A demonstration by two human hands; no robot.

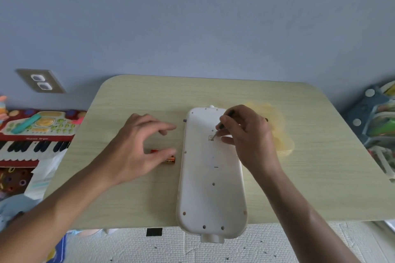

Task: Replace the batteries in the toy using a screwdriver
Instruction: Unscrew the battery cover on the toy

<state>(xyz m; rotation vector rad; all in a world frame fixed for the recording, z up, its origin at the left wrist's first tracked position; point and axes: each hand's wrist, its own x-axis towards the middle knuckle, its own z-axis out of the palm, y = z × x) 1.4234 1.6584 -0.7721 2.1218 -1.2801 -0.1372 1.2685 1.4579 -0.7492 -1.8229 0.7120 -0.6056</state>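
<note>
Table (310, 156): pale wood, with the toy lying on it.
Toy (211, 188): white, underside up, lengthwise at the middle, near end past the table's edge.
Left hand (139, 147): fingers spread, grasping nothing, above the batteries.
Right hand (248, 134): pinches the screwdriver.
Batteries (171, 159): just left of the toy.
Screwdriver (218, 131): tip in a recess on the toy's back.

- Lay lengthwise on the table (310, 177): toy (211, 188), underside up, near end past the table's front edge.
- Lay left of the toy, under the left hand (139, 145): batteries (168, 159).
- Stood tip-down on the toy's far half, in the right hand (250, 134): screwdriver (222, 126).
- Sat right of the toy, behind that hand: bag (280, 134).
- Sat off the table's left: keyboard toy (36, 136).
</note>
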